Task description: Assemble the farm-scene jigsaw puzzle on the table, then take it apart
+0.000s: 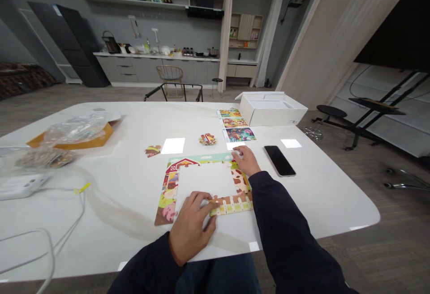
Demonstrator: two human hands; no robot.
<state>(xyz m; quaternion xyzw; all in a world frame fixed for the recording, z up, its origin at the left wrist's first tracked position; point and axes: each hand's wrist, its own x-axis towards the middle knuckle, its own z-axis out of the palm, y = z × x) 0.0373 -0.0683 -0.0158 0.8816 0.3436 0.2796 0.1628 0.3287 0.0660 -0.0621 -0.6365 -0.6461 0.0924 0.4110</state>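
A farm-themed jigsaw puzzle border lies on the white table, its pieces joined around a bare middle. At its lower edge, my left hand has thumb and index finger closed on the left end of a fence puzzle piece. The border shows a gap left of that piece, partly covered by my left hand. My right hand curls its fingers onto the border's upper right corner, hiding part of it. Beyond the border sit a small pile of loose puzzle pieces and a few more loose pieces to its left.
Picture cards lie beside an open white box at the back right. A phone rests right of my right hand. On the left are plastic packaging, a bagged pile, a white adapter and cables.
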